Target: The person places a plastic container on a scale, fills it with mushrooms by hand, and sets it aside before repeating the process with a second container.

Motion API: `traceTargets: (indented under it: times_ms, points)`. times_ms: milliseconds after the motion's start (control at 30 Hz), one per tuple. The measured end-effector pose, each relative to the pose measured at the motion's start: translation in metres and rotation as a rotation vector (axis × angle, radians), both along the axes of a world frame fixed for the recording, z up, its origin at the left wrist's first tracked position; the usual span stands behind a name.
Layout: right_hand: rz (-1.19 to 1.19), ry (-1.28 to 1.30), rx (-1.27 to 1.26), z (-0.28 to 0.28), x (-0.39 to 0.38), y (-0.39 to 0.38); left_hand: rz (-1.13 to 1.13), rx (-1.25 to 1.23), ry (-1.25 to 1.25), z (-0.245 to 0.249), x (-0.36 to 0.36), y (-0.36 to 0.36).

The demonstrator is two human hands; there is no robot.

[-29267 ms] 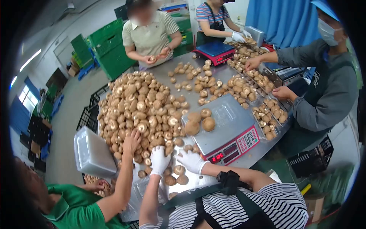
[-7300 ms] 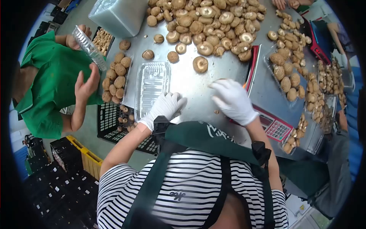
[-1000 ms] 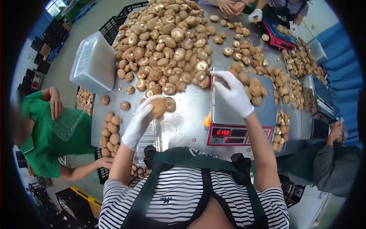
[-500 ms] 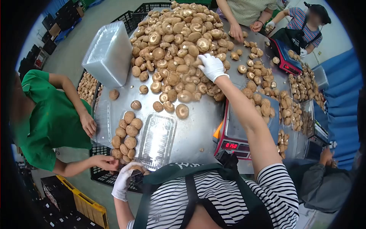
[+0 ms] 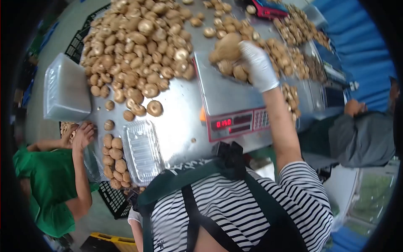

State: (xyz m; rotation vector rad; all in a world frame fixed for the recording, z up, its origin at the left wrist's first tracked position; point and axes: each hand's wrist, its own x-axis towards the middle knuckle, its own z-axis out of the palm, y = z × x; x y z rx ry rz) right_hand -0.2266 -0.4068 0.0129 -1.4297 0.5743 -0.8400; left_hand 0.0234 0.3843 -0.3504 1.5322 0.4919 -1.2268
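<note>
My right hand (image 5: pixel 259 66), in a white glove, is closed around a large brown mushroom (image 5: pixel 229 47). It is above the mushrooms at the back of the red-framed scale (image 5: pixel 233 98), whose display reads 0.150. At the bottom left, my left hand (image 5: pixel 134 215) shows only a bit of white glove beside my apron; its fingers are hidden. An open clear plastic tray (image 5: pixel 142 152) lies on the steel table (image 5: pixel 178 122), with rows of round mushrooms (image 5: pixel 114 157) along its left side.
A big mushroom heap (image 5: pixel 130 46) covers the back left. Left of it stands a stack of clear trays (image 5: pixel 67 90). A co-worker in green (image 5: pixel 56 185) is at the left, another in grey (image 5: pixel 361 134) at the right. A second scale (image 5: pixel 268 10) stands at the back.
My right hand has moved from the heap to above the scale and holds a mushroom. My left hand is now mostly hidden. The view has turned right; the green-clad co-worker's hands moved toward the tray stack.
</note>
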Motion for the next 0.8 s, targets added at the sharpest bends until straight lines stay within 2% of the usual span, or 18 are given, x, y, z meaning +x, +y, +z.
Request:
traceTargets:
  times_ms: [33, 100, 133, 200, 233, 300, 333, 367, 433, 500, 533, 567, 600, 633, 667, 700, 767, 800]
  points:
    - [-0.090, 0.031, -0.003, 0.004, -0.022, -0.001, -0.108, 0.111, -0.070, 0.015, 0.014, 0.007]
    - [-0.217, 0.101, -0.012, 0.003, -0.068, -0.004, -0.349, 0.171, -0.152, 0.049, 0.045, -0.013]
    - [-0.253, 0.140, -0.015, 0.001, -0.088, -0.004, -0.553, 0.161, -0.243, 0.083, 0.053, -0.057]
    - [-0.342, 0.226, -0.042, -0.004, -0.112, 0.004, -1.080, -0.016, -0.450, 0.251, 0.015, -0.264]
    - [-0.369, 0.282, -0.079, -0.010, -0.122, 0.005, -1.186, -0.165, -0.505, 0.310, 0.002, -0.334]
    - [-0.427, 0.331, -0.117, -0.020, -0.130, 0.011, -1.101, -0.153, -0.329, 0.333, 0.013, -0.378]
    - [-0.421, 0.347, -0.114, -0.027, -0.134, 0.012, -1.087, -0.238, -0.326, 0.346, 0.011, -0.402]
    - [-0.419, 0.362, -0.114, -0.034, -0.139, 0.012, -1.162, -0.179, -0.485, 0.355, 0.010, -0.427]
    - [-0.397, 0.372, -0.140, -0.031, -0.141, 0.017, -1.164, -0.291, -0.749, 0.353, 0.012, -0.472]
    - [-0.381, 0.467, -0.233, -0.034, -0.142, 0.016, -1.072, -0.525, -0.868, 0.355, 0.001, -0.527]
    - [-0.347, 0.518, -0.299, -0.039, -0.143, 0.012, -1.065, -0.430, -0.935, 0.365, -0.008, -0.553]
    - [-0.339, 0.514, -0.331, -0.041, -0.138, 0.013, -0.999, -0.612, -1.050, 0.355, -0.014, -0.581]
    - [-0.325, 0.563, -0.438, -0.045, -0.136, 0.010, -0.973, -0.622, -1.043, 0.346, -0.016, -0.607]
    - [-0.308, 0.621, -0.521, -0.046, -0.133, 0.009, -0.981, -0.611, -1.054, 0.361, -0.035, -0.627]
    - [-0.291, 0.679, -0.605, -0.047, -0.130, 0.007, -1.006, -0.618, -1.157, 0.352, -0.039, -0.650]
    - [-0.326, 0.732, -0.655, -0.048, -0.129, 0.005, -1.064, -0.719, -1.369, 0.343, -0.039, -0.674]
    - [-0.391, 0.763, -0.680, -0.050, -0.130, 0.002, -1.113, -0.691, -1.362, 0.340, -0.055, -0.707]
    - [-0.423, 0.771, -0.676, -0.051, -0.132, 0.001, -1.164, -0.750, -1.556, 0.332, -0.055, -0.724]
